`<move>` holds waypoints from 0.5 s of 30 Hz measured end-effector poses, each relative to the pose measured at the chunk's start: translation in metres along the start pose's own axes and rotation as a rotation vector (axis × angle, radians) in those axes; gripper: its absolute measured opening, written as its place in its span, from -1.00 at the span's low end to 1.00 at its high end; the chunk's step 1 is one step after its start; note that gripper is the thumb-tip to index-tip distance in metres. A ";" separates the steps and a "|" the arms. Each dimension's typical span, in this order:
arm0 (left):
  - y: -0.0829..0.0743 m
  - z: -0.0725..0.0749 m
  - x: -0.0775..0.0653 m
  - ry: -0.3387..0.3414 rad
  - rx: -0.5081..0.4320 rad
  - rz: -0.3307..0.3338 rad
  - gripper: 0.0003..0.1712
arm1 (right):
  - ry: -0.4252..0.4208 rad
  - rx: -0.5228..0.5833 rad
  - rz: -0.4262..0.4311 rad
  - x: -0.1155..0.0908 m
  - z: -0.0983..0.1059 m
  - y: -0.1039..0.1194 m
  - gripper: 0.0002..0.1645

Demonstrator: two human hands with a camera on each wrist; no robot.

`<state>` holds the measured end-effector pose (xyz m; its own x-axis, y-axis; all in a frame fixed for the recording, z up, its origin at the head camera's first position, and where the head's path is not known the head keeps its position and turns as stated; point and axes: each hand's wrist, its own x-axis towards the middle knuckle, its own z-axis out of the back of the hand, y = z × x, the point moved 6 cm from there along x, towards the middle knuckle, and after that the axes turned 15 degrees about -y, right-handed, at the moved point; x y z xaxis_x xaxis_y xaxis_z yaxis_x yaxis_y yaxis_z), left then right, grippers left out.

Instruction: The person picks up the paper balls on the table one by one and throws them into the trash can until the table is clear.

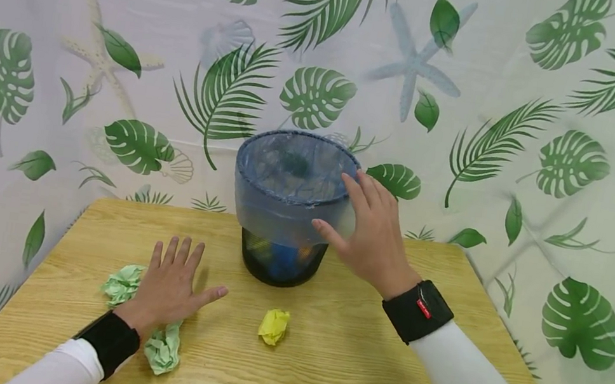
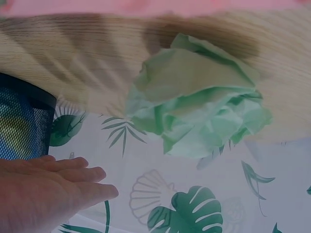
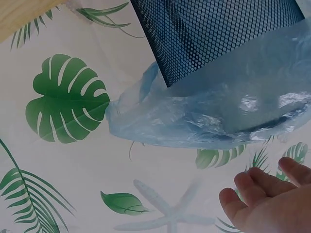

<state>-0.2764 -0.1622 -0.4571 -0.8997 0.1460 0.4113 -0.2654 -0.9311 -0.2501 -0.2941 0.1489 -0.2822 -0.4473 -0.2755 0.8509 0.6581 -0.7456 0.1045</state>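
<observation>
Green balls [image 1: 162, 350] (crumpled paper, two in view) lie on the table [image 1: 344, 363], left of the bin [image 1: 278, 276] and nearer the person. The yellow ball [image 1: 273, 327] lies directly in front of the bin.

Left hand [image 1: 172, 284]: left of the bin, beside the green balls; fingers extended, thumb spread wide, nothing held. Contact with the balls cannot be confirmed.

Right hand [image 1: 374, 235]: at the right side of the bin rim; fingers loosely bent, thumb well apart, nothing held. The right wrist view shows a gap between fingers and liner [image 1: 281, 217].

Handling: each ball is probably light, soft and slightly springy, with little tendency to slip. Pinch across the widest part with thumb and fingertips; excess pressure should only flatten it. The liner appears thin and slippery, so avoid snagging its edge at the bin rim.
</observation>
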 end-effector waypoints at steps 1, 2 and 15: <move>0.000 0.000 0.000 0.000 0.001 -0.001 0.26 | -0.010 -0.001 0.009 -0.003 0.001 0.002 0.04; -0.001 0.000 0.000 0.000 0.001 -0.002 0.26 | -0.016 -0.003 0.017 -0.006 0.002 0.003 0.06; 0.000 -0.002 0.000 -0.007 0.008 -0.003 0.27 | -0.069 0.003 0.088 -0.050 0.007 0.020 0.00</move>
<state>-0.2771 -0.1614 -0.4588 -0.8962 0.1468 0.4186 -0.2656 -0.9333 -0.2415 -0.2547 0.1517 -0.3190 -0.3450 -0.2976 0.8902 0.6951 -0.7183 0.0293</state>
